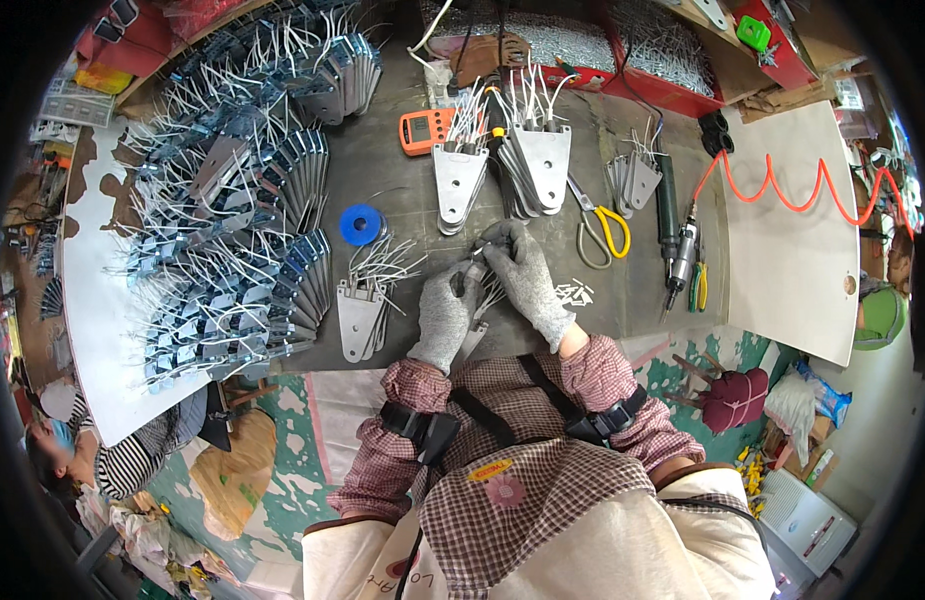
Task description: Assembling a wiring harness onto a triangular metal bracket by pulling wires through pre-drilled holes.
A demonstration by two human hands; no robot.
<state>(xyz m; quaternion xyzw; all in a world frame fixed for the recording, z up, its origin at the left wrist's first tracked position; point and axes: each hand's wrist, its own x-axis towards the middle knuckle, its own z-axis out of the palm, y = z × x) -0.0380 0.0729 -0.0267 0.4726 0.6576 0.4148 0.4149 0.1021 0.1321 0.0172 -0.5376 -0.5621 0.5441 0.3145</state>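
Both my hands wear grey knit gloves and meet over the near middle of the dark work mat. My left hand (446, 308) is closed round a grey metal plate with white wires (471, 343), whose lower end shows below the fingers. Fingertips pressed together, my right hand (525, 278) pinches something at the left fingertips, too small and covered to make out. Left of them lies a small stack of wired metal plates (359, 325). Two larger stacks, one plate stack (457, 185) and another plate stack (540, 165), lie just beyond my hands. Short white sleeves (574, 293) are scattered beside my right wrist.
Many wired plates (247, 250) crowd the left side. Around the mat are a blue spool (361, 225), an orange meter (427, 131), yellow-handled scissors (610, 231), a screwdriver on an orange coiled hose (682, 262) and pliers (699, 287). Red bins (672, 92) of metal parts line the back. Another person (132, 455) sits at left.
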